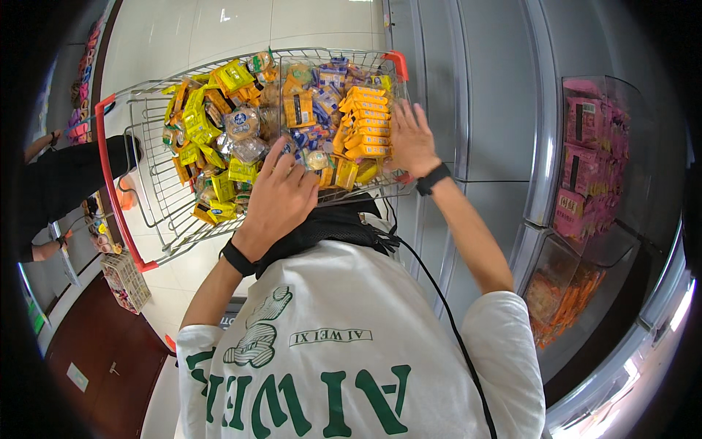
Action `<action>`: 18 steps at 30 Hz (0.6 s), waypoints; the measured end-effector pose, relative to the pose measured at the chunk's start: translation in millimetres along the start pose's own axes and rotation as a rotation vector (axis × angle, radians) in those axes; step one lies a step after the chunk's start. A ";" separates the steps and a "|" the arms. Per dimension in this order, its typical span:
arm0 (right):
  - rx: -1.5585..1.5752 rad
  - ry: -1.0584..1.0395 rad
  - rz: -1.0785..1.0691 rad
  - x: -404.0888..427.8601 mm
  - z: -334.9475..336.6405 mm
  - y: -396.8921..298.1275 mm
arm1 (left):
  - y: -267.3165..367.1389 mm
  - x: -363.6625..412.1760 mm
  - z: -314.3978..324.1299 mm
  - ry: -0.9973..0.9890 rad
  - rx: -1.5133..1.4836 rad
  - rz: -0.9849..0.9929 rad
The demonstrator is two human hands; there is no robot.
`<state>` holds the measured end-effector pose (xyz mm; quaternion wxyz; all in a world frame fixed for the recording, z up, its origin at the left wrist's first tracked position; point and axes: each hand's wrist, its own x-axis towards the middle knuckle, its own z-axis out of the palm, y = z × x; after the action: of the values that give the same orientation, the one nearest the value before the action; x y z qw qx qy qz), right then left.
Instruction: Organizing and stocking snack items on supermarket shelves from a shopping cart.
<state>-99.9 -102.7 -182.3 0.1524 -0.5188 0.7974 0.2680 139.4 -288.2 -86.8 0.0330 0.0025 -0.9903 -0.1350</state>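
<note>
A wire shopping cart (pixel 159 175) with a red handle is before me, heaped with small wrapped snacks. My right hand (pixel 412 140) lies flat, fingers spread, against the end of a neat row of orange packets (pixel 367 123). Over the near side of the cart, my left hand (pixel 285 189) is palm down with the index finger stretched out and the others bent; its underside is hidden. Purple packets (pixel 328 99) lie beside the row, past a clear divider (pixel 280 90). Further left are yellow packets (pixel 198 115) and clear-wrapped round biscuits (pixel 242 123).
Grey shelving (pixel 493 110) runs close along the right side. It bears a clear bin of pink packets (pixel 587 164) and another of orange packets (pixel 565 307). A person in dark clothes (pixel 71 186) stands beyond the cart handle, near a wire basket (pixel 126 280). A black cable (pixel 439 296) hangs along my right side.
</note>
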 end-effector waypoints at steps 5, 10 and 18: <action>0.680 0.389 -0.116 -39.4 -7.2 56.7 | 1.9 -5.4 4.3 0.039 -0.019 -0.025; 0.895 0.398 -0.014 -61.4 0.8 56.2 | 3.2 1.4 3.1 0.024 0.001 -0.022; 0.786 0.466 0.077 -64.5 14.9 27.1 | 6.2 4.2 3.2 0.044 0.027 -0.012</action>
<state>-98.3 -37.3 -153.5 0.1442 -0.4382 0.8701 -0.1734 135.1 -281.4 -87.9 0.0537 0.0120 -0.9910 -0.1220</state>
